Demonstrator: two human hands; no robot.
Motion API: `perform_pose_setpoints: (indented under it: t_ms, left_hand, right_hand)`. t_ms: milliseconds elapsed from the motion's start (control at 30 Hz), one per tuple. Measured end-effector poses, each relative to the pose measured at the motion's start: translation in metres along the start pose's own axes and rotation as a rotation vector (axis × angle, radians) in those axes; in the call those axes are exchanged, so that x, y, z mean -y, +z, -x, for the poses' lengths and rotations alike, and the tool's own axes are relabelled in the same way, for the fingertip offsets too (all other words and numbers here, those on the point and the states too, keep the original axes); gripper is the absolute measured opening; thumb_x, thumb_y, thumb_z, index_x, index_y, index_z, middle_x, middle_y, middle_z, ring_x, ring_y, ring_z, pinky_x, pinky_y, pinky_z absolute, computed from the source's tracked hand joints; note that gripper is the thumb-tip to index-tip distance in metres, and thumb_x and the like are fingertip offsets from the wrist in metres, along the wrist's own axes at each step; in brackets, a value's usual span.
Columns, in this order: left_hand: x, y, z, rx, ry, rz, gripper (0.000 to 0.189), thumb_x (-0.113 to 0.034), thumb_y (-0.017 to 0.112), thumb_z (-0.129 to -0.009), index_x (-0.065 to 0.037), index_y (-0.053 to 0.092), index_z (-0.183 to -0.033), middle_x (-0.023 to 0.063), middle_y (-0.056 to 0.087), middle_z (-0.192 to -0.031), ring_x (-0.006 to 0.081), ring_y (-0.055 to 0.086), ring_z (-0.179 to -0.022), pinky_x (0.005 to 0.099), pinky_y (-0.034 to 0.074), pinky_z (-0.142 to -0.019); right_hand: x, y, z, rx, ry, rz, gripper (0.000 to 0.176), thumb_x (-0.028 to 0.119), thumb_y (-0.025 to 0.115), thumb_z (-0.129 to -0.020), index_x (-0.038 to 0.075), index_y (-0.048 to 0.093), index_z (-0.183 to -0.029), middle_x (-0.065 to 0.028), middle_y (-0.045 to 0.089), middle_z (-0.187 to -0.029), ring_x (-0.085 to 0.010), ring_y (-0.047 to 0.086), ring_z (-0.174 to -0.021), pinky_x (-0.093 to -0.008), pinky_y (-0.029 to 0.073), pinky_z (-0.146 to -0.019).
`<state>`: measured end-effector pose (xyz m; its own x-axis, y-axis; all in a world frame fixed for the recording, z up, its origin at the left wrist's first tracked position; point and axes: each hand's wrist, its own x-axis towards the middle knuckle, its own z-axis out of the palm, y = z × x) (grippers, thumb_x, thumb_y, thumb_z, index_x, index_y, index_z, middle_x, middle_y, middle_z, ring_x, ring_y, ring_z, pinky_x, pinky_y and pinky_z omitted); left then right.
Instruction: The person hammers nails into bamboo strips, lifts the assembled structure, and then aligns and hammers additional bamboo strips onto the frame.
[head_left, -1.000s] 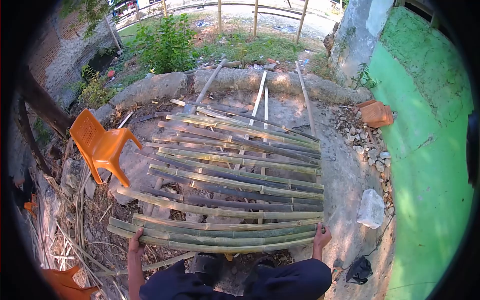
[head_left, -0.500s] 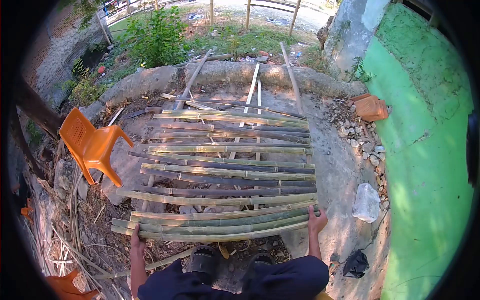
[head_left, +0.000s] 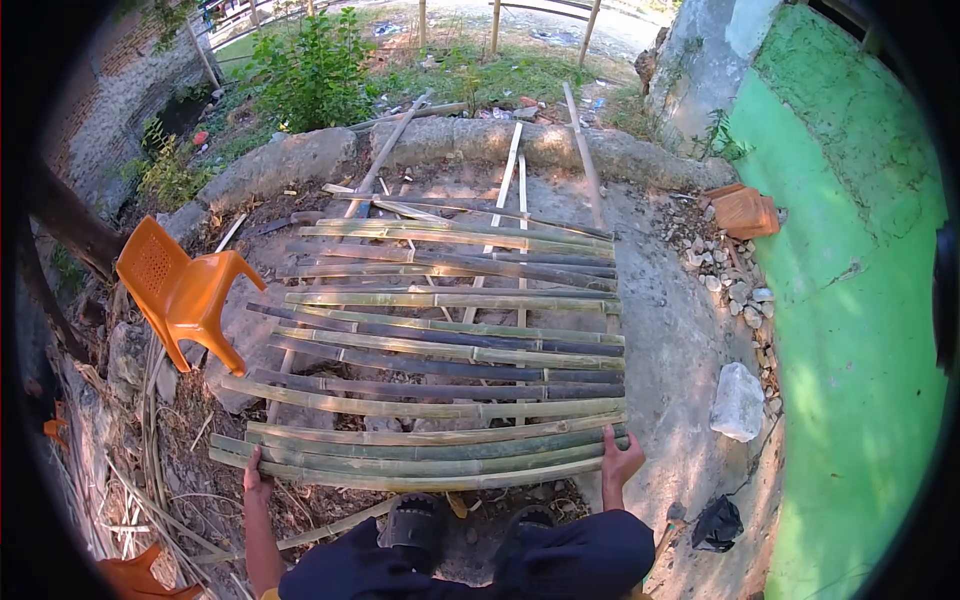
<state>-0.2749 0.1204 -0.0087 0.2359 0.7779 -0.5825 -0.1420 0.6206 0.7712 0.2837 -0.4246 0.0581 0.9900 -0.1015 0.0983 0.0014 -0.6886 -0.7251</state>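
Observation:
Many split bamboo slats [head_left: 450, 353] lie crosswise in a loose row over long supporting poles [head_left: 585, 165]. The nearest few, green and pale, sit close together as a bundle of bamboo slats [head_left: 420, 467] in front of my knees. My left hand [head_left: 257, 478] grips this bundle near its left end, thumb over the top edge. At the right end, my right hand [head_left: 622, 458] is closed around the slat ends, with its thumb or a finger pointing up. The undersides of both grips are hidden.
An orange plastic chair [head_left: 190, 290] stands at the left. To the right are a white block [head_left: 737, 403], a black plastic bag [head_left: 717, 524], rubble [head_left: 735, 285], and a green wall [head_left: 850, 350]. A low stone kerb [head_left: 460, 145] crosses behind the slats.
Both hands have shifted slightly left together with the near bamboo slats. The other slats in the row also sit a little farther left.

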Motion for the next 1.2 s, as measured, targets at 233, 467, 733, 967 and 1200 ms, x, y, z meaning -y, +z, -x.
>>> perform_pose_setpoints:
  t_ms: [233, 467, 733, 967, 1200]
  left_hand:
    - [-0.019, -0.013, 0.005, 0.017, 0.014, -0.034, 0.061, -0.040, 0.077, -0.093, -0.009, 0.056, -0.141, 0.0083, 0.067, -0.130, 0.0254, 0.065, -0.117, 0.0456, 0.051, -0.104]
    - [-0.038, -0.054, 0.012, -0.042, 0.075, -0.062, 0.062, -0.040, 0.077, -0.093, -0.007, 0.055, -0.141, 0.0089, 0.065, -0.131, 0.0262, 0.063, -0.120, 0.0455, 0.050, -0.106]
    - [-0.045, -0.056, 0.018, -0.038, 0.045, 0.011, 0.065, -0.038, 0.080, -0.090, -0.006, 0.055, -0.141, 0.0092, 0.064, -0.133, 0.0263, 0.062, -0.121, 0.0440, 0.048, -0.108]
    - [-0.056, -0.061, 0.017, -0.106, 0.080, -0.017, 0.053, -0.032, 0.079, -0.091, -0.005, 0.061, -0.133, 0.0083, 0.067, -0.125, 0.0251, 0.065, -0.115, 0.0424, 0.050, -0.105]
    - [-0.081, -0.041, 0.041, -0.122, 0.159, -0.041, 0.049, -0.027, 0.078, -0.092, -0.004, 0.061, -0.132, 0.0087, 0.068, -0.121, 0.0238, 0.066, -0.111, 0.0416, 0.052, -0.100]
  right_hand:
    - [-0.017, 0.028, 0.005, -0.055, -0.056, -0.013, 0.055, 0.049, 0.081, -0.082, -0.004, 0.073, -0.096, -0.0211, 0.072, -0.079, -0.0370, 0.069, -0.071, -0.0450, 0.052, -0.070]
    - [-0.002, 0.063, 0.039, 0.027, -0.033, -0.003, 0.055, 0.049, 0.079, -0.085, -0.004, 0.073, -0.095, -0.0222, 0.071, -0.079, -0.0371, 0.066, -0.070, -0.0449, 0.050, -0.070]
    - [0.011, 0.056, 0.054, 0.046, -0.027, -0.010, 0.056, 0.050, 0.078, -0.086, -0.005, 0.071, -0.094, -0.0228, 0.070, -0.079, -0.0385, 0.065, -0.070, -0.0466, 0.049, -0.069]
    - [-0.010, 0.076, 0.063, 0.111, 0.009, 0.065, 0.062, 0.054, 0.075, -0.086, -0.006, 0.072, -0.100, -0.0279, 0.072, -0.088, -0.0452, 0.070, -0.085, -0.0498, 0.052, -0.077]
    - [-0.053, 0.092, 0.051, 0.177, 0.012, 0.072, 0.062, 0.052, 0.071, -0.092, -0.007, 0.070, -0.111, -0.0306, 0.072, -0.102, -0.0453, 0.069, -0.096, -0.0495, 0.051, -0.086]
